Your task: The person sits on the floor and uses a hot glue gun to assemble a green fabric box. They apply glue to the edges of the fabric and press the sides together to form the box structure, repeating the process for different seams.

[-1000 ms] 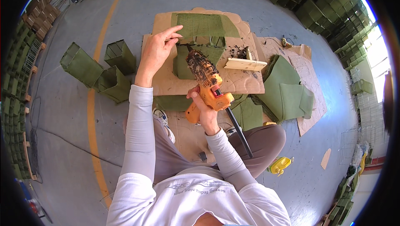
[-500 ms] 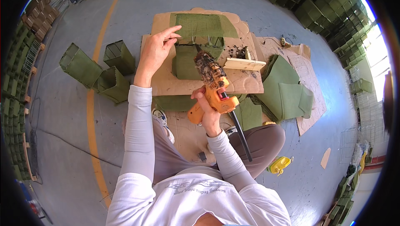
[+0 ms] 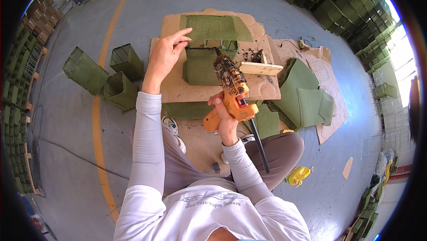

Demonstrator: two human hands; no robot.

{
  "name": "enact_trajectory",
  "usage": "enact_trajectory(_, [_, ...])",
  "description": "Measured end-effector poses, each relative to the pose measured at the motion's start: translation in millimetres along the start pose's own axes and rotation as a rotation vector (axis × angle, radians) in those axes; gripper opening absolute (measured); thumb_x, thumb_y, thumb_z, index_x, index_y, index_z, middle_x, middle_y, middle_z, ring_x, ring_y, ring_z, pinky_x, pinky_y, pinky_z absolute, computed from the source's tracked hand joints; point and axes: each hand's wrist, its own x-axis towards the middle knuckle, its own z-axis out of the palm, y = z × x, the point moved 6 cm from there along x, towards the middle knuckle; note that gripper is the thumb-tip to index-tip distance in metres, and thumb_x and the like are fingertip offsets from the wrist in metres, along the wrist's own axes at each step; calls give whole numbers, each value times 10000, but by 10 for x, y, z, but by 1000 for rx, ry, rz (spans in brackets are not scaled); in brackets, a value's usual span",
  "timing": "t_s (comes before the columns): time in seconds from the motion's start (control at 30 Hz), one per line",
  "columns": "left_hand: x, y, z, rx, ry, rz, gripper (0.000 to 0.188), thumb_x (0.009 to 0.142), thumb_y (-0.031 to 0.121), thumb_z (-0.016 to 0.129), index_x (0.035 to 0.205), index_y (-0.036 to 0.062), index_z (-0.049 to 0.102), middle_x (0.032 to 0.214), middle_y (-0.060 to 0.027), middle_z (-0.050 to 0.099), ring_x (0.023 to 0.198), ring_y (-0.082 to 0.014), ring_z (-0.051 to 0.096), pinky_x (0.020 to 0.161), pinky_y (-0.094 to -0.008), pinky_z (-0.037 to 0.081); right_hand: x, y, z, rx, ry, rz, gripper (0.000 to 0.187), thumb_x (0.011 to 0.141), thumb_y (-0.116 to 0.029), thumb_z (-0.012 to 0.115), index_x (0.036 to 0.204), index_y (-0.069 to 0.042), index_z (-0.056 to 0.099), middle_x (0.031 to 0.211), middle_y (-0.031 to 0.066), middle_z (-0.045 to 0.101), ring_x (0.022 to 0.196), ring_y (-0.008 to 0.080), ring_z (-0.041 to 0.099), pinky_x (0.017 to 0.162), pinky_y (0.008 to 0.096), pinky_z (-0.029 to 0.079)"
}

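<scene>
My right hand (image 3: 226,118) is wrapped round the handle of an orange glue gun (image 3: 238,103). Dark, crusted residue coats its front end, and a black glue stick (image 3: 260,147) sticks out of its back. The nozzle points away from me at the edge of a green fabric box (image 3: 204,70) with a wire frame; I cannot tell whether it touches. Beyond the box's opening lies a flat green fabric flap (image 3: 215,26). My left hand (image 3: 165,56) hovers by the box's left side, its fingers stretched toward the flap and nothing visible in them.
Layered cardboard (image 3: 258,92) supports the box. A wooden stand (image 3: 261,67) with dark glue scraps sits at its right. Green fabric sheets (image 3: 307,94) lie farther right, a yellow bottle (image 3: 299,175) by my knee. Several green boxes (image 3: 86,70) stand on the left floor.
The glue gun has shifted slightly to the right in my right hand, its nozzle moving along the box's edge. My left hand has stayed almost in place.
</scene>
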Motion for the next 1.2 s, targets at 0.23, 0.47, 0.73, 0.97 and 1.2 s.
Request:
enact_trajectory(0.23, [-11,7,-6,-19,12,25,358,871,34,573,1224,97,577,933,-71,705,634,-131,560,619,-270,454,-6,-44,-40,2,50,-3,126,867,-84,589,941,-30,503,818,43,521,791,158,534,762,296,412])
enact_trajectory(0.47, [-10,26,-4,-6,11,18,357,868,33,578,1219,98,582,933,-73,704,646,-138,574,619,-270,455,-28,-29,-133,45,54,-30,117,881,-64,591,950,-25,505,834,50,541,785,140,538,768,289,436])
enact_trajectory(0.73, [-11,42,-5,1,12,19,357,865,20,577,1214,91,585,937,-86,703,740,-158,643,660,-281,481,9,-114,-213,53,129,-75,125,855,-52,574,933,-12,484,797,63,487,766,187,504,753,329,422])
enact_trajectory(0.97, [-1,15,20,-17,-4,6,366,865,10,569,1223,87,578,964,-108,697,826,-184,670,703,-278,497,0,-130,-276,33,150,-97,105,865,-37,556,932,-6,480,800,67,485,770,185,500,749,334,434])
enact_trajectory(1.2, [-10,29,-4,-5,-6,-4,372,865,13,568,1228,96,575,968,-101,697,815,-177,664,697,-276,490,-1,-165,-306,20,183,-97,128,868,-57,580,938,-6,485,802,62,490,769,186,508,749,340,435])
